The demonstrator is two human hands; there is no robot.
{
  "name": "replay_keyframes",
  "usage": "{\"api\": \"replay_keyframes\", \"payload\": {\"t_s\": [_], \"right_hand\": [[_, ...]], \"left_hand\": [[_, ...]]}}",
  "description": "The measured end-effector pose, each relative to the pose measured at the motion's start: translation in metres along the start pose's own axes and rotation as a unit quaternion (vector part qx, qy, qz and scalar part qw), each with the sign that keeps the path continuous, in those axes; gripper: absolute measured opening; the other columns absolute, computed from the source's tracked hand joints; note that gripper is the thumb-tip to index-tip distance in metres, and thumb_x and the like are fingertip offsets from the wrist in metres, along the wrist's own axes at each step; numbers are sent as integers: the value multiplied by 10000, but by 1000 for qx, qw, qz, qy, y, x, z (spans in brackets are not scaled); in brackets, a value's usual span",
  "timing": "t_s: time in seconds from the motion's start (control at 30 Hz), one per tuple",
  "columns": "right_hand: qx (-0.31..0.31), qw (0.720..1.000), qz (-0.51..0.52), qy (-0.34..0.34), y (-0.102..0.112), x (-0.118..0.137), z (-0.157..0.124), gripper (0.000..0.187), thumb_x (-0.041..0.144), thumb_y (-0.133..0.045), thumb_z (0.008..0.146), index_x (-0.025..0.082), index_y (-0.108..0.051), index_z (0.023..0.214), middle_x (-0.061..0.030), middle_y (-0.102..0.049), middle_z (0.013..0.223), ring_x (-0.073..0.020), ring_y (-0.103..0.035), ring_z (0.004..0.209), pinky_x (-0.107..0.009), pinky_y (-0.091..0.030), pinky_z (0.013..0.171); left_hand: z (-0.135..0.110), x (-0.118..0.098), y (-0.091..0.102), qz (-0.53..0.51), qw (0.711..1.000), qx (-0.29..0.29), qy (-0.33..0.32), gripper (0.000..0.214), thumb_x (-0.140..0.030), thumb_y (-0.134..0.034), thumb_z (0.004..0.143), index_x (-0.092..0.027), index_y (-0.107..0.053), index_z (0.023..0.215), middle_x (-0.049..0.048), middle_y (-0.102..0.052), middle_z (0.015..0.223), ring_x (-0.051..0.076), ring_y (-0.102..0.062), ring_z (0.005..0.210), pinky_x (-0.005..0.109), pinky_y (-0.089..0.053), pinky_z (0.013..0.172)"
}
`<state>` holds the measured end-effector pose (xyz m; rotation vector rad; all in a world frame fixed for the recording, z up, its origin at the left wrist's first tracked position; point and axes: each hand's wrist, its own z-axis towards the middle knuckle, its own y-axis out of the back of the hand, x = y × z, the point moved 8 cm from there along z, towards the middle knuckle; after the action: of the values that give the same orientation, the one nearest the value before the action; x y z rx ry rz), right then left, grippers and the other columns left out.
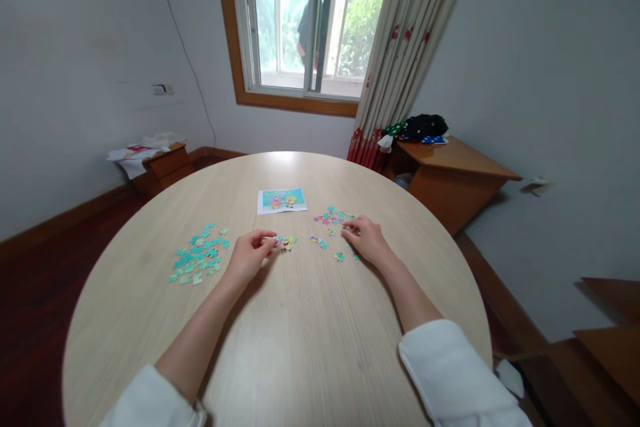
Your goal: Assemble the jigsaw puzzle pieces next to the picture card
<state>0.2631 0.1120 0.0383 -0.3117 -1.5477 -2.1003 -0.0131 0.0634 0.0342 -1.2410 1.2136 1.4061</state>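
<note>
My left hand (251, 255) is closed in a pinch at the left edge of a small cluster of joined jigsaw pieces (287, 242), with a bluish piece at its fingertips. My right hand (367, 240) reaches beside a pile of pink and teal jigsaw pieces (332, 215). Its fingers are curled together, and what lies between them is too small to make out. Between the hands lie a short joined strip of pieces (319, 241) and a yellow-teal piece (340, 256). A further piece is partly covered by the right hand.
A round wooden table (280, 353) carries everything. Many loose teal pieces (197, 253) spread at the left. A printed cartoon picture (282, 201) lies at the back. Beyond the table stand a wooden desk (460, 160) with clothes (425, 127) and a low cabinet (170, 167) with papers.
</note>
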Motion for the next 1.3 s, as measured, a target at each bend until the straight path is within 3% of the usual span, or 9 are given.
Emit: {"api": "replay_keyframes", "payload": {"t_s": [0.53,0.8,1.0,1.13,1.3], "right_hand": [[36,997,30,55,-10,26,-4,88,158,-607,771,185,-689,755,-39,-653,823,-164,-585,804,-298,-409,782],[60,994,36,78,-16,39,-7,112,168,-588,807,172,-699,828,-54,-668,848,-165,-591,782,-310,-423,777],[41,992,13,120,-21,53,-15,286,321,-651,809,246,-678,1084,-103,-619,1150,-247,-543,1095,-448,-372,940],[82,988,0,134,-35,62,-19,257,293,-647,821,254,-688,1072,-89,-606,1159,-248,-536,1110,-480,-325,984],[75,988,3,133,-40,67,-17,198,253,-610,850,230,-696,1027,-79,-628,1118,-231,-548,1079,-445,-331,977]], "left_hand": [[2,2,-2,4,1000,4,-8,381,-457,-733,526,-147,-694,744,52,-697,634,157,-599,566,266,-449,579],[4,3,-2,-7,1000,7,-13,401,-478,-743,511,-151,-682,734,63,-708,668,186,-642,614,294,-498,611],[4,8,-4,-38,999,9,-2,411,-455,-764,515,-144,-671,768,72,-717,683,216,-688,660,320,-541,650],[5,10,-4,-52,999,9,4,447,-449,-791,496,-136,-662,789,73,-720,668,223,-698,664,333,-550,673],[8,12,-7,-53,999,8,-1,493,-459,-799,484,-131,-656,822,67,-716,656,221,-699,662,338,-550,686]]}}
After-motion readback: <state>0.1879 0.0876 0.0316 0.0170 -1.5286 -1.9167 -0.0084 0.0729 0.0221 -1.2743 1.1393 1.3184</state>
